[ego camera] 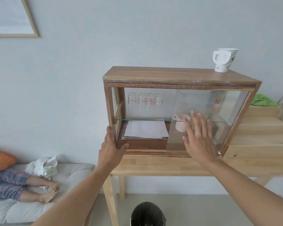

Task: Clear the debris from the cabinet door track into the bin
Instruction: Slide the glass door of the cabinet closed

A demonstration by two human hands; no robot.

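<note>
A wooden cabinet [178, 77] with sliding glass doors stands on a light wooden table [162, 165]. My left hand [110, 148] grips the cabinet's lower left corner post. My right hand [198, 136] lies flat, fingers spread, against the glass door [219, 108], which covers the right half. The left half is uncovered. The door track [145, 152] runs along the cabinet's bottom front edge; small specks on it are barely visible. A dark bin [148, 214] stands on the floor below the table's front.
Inside are several glasses [145, 99], a pink jug [180, 123] and a paper stack [145, 129]. A paper cup [224, 60] sits on the cabinet top. Wooden steps [260, 137] stand to the right. A person's legs [31, 188] lie on a mattress at the left.
</note>
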